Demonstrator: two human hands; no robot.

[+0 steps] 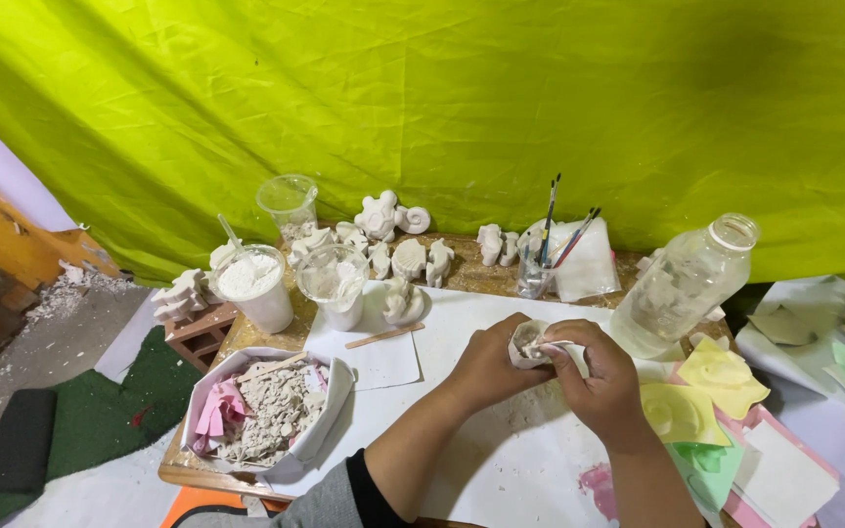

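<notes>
Left hand (489, 370) clamped around small white plaster piece (526, 343), right hand (599, 379) fingertips pinching its rim, above table (501, 460) centre.

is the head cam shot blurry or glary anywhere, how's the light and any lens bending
Head view: soft, even light with a green cast from the green backdrop; faint shadows under the left hand and right hand, which hold a small white mold; centre sharp, no motion blur; mild sheen on the clear bottle; wide-lens bending stretches the edges.
</notes>
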